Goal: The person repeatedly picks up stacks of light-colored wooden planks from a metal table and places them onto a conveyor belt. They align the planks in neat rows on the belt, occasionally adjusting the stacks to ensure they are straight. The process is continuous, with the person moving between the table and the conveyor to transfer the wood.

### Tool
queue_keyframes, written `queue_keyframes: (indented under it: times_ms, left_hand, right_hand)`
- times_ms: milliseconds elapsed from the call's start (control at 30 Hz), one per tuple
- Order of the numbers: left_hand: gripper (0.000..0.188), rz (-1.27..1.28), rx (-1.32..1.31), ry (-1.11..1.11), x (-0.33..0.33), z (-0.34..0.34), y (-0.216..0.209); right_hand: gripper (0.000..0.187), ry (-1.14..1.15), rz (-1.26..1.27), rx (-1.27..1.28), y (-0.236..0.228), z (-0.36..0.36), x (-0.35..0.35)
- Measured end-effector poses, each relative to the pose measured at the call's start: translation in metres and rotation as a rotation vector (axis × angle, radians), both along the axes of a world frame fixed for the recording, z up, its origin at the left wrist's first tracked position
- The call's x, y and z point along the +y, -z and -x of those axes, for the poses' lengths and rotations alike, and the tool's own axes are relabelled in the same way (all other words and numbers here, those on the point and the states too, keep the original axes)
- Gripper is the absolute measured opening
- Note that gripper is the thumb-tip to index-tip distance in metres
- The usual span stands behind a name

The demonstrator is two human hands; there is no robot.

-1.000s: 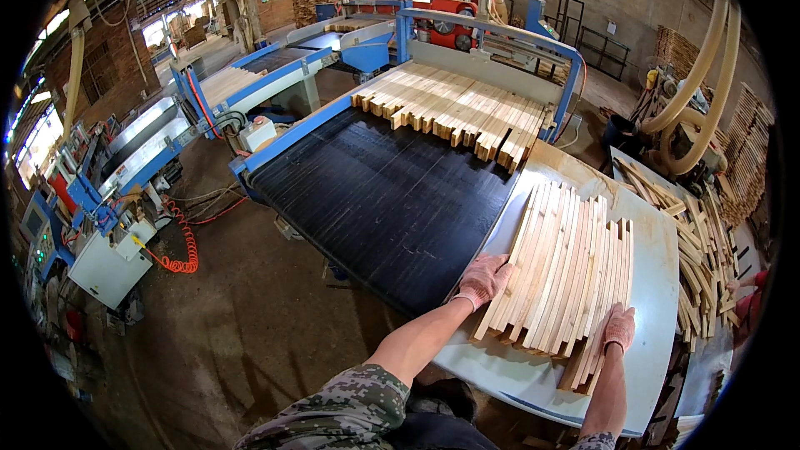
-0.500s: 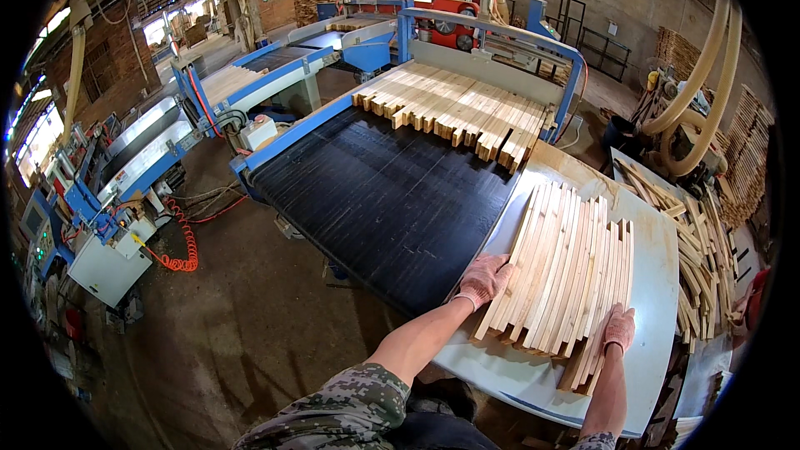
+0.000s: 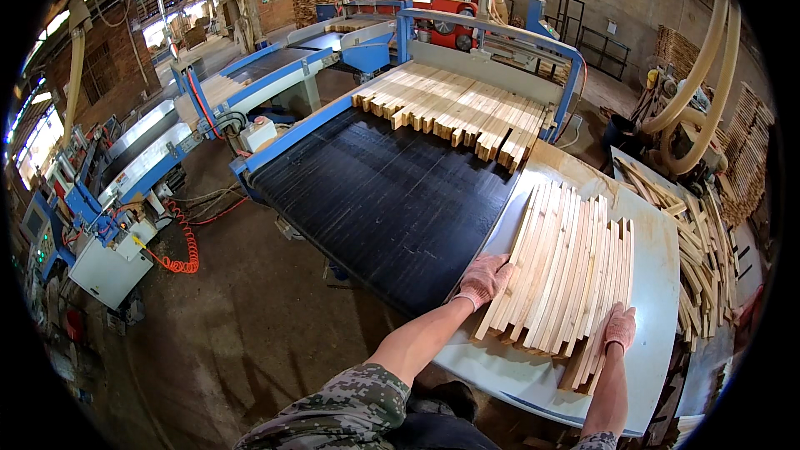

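Note:
A bundle of pale wooden strips lies side by side on a grey metal table, with their near ends uneven. My left hand, in a pinkish knit glove, presses against the bundle's left side. On the opposite side, my right hand, gloved alike, grips the outer strips near their close end. Between them the two hands clasp the bundle; some fingertips are hidden. A row of wooden pieces sits at the far end of the black conveyor belt, left of the table.
A blue machine frame spans the belt's far end. Loose wooden strips are piled right of the table. Pale hoses hang at the far right. On the left stands a machine with a coiled orange hose.

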State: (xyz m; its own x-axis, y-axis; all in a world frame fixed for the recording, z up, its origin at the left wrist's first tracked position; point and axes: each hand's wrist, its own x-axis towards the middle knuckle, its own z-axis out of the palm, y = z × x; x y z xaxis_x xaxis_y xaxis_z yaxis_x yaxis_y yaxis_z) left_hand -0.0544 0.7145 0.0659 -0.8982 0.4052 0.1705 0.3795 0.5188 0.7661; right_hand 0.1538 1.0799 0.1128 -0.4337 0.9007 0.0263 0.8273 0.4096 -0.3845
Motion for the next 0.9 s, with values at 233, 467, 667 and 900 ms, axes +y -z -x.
queue_keyframes:
  times_ms: [233, 467, 667, 900]
  left_hand:
    - [0.058, 0.023, -0.025, 0.056, -0.001, -0.001, -0.012]
    - [0.057, 0.010, -0.014, 0.028, -0.001, -0.001, -0.008]
    - [0.062, 0.029, -0.031, 0.029, -0.001, 0.000, -0.004]
    - [0.062, 0.013, -0.024, 0.029, 0.001, 0.004, 0.007]
  right_hand:
    - [0.077, 0.031, 0.037, -0.009, -0.015, -0.002, -0.010]
    - [0.079, 0.032, 0.054, -0.005, -0.016, -0.001, -0.014]
    - [0.079, 0.019, 0.049, -0.011, -0.015, -0.001, -0.012]
    - [0.079, 0.009, 0.042, -0.004, -0.013, 0.000, -0.011]
